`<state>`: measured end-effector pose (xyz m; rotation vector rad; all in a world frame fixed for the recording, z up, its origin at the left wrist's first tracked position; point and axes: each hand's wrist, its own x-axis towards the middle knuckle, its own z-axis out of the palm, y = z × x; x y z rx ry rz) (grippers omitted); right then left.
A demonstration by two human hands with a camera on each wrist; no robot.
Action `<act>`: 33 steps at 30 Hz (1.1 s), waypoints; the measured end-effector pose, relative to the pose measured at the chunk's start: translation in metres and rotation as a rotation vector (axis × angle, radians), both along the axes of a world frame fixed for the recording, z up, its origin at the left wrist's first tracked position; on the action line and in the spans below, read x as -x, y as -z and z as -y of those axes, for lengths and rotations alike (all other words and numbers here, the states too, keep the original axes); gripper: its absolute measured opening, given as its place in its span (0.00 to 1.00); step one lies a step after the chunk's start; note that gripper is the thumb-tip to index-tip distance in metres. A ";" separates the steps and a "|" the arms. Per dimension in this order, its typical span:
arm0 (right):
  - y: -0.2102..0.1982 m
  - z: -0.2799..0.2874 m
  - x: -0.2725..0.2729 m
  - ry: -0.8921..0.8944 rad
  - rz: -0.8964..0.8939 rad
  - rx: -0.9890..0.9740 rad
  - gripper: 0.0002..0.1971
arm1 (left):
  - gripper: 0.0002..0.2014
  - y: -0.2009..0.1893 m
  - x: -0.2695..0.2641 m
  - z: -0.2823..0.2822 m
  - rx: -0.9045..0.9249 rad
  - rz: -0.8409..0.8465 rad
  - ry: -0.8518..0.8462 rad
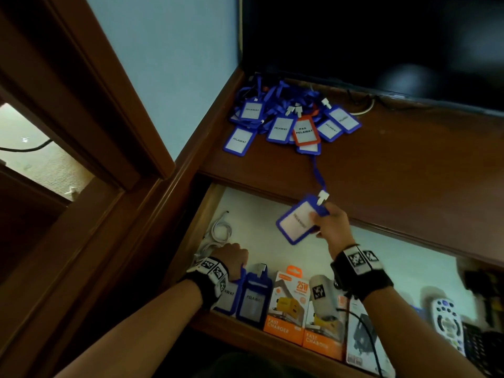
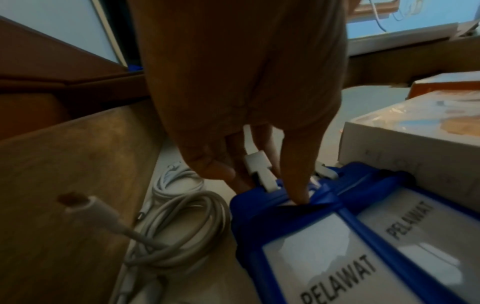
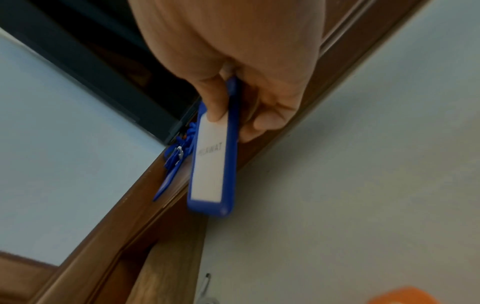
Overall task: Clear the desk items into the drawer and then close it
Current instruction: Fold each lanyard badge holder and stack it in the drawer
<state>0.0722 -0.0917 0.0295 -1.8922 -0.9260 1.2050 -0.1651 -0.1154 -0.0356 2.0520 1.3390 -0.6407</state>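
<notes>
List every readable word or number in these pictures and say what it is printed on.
"PELAWAT": blue badges piled on the desk, the badge in the right hand, two badges in the drawer.
"PAS PELAWAT": orange badge.
"25W", "FAST CHARGER": orange charger box.
Remote buttons: too blurred.

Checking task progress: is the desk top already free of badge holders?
No: a pile of blue badge holders still lies on the desk top beside the wall.
</notes>
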 end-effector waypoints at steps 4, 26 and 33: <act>-0.010 0.031 -0.003 -0.108 -0.038 -0.008 0.05 | 0.12 -0.016 -0.012 -0.008 -0.054 0.285 -0.295; -0.042 0.045 0.006 -0.268 -0.281 -0.355 0.19 | 0.11 -0.132 -0.061 -0.010 0.359 1.153 -0.682; -0.055 0.042 0.004 -0.273 -0.232 -0.491 0.21 | 0.11 -0.139 -0.052 -0.013 0.363 1.413 -0.784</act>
